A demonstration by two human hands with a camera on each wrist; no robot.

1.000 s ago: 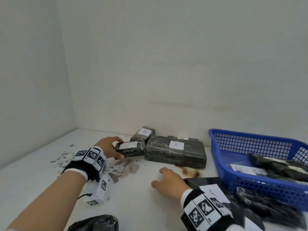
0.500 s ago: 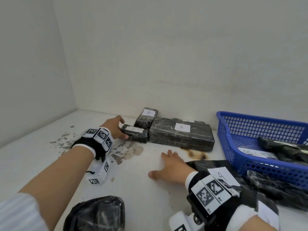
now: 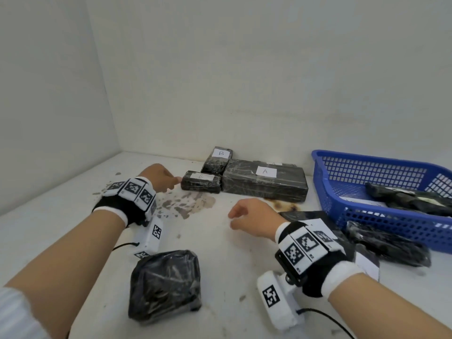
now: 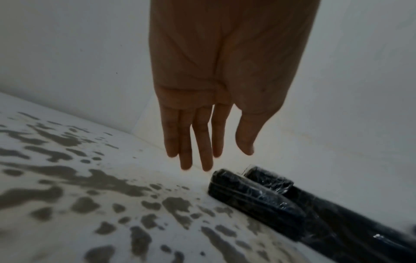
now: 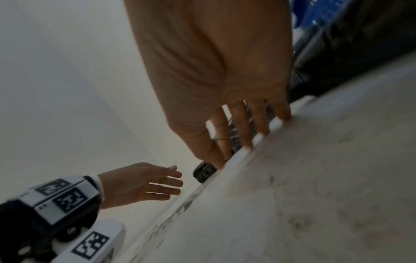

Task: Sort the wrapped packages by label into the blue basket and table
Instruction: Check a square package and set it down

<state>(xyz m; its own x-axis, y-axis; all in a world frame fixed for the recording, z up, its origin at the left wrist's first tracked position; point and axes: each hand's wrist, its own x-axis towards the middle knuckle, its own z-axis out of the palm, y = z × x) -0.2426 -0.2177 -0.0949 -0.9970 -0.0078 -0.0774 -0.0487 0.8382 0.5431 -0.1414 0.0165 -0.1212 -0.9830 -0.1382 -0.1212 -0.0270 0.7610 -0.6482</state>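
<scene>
Three black wrapped packages lie by the back wall: a small one with a white label [image 3: 201,181], another marked B [image 3: 217,160], and a long one marked A [image 3: 264,179]. My left hand [image 3: 160,176] hovers just left of the small package with straight fingers [image 4: 198,142], holding nothing. The right hand [image 3: 249,217] hangs over the table middle, fingers relaxed [image 5: 245,128], empty. A blue basket [image 3: 367,167] at the right holds black packages [image 3: 411,199]. In the left wrist view the small package [image 4: 252,195] sits just beyond my fingertips.
A lumpy black wrapped bundle [image 3: 166,285] lies near the front between my arms. More black packages [image 3: 386,243] and a labelled one [image 3: 364,260] lie in front of the basket. Grey stains [image 3: 186,204] mark the white table. Walls close the back and left.
My left hand has let go of the small labelled package, which now lies against the long A package. The right hand has lifted off the table and its fingers have relaxed.
</scene>
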